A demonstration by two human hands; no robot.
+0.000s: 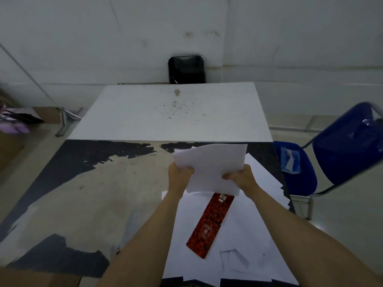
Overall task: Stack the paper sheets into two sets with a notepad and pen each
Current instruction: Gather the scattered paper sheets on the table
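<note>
Both my hands hold a small bundle of white paper sheets point(213, 164) raised above the table. My left hand point(179, 172) grips its left edge and my right hand point(240, 176) grips its lower right edge. Below them many loose white sheets point(244, 228) lie spread over the right part of the worn table point(87, 195). A red patterned notepad point(209, 224) lies slantwise on those sheets, its top end hidden under the held bundle. No pen shows in view.
A white table point(165, 114) adjoins the worn one at the far side, with a black chair point(186, 69) behind it. A blue chair point(331, 154) stands at the right. Cardboard boxes point(12, 141) and clutter sit on the floor at left.
</note>
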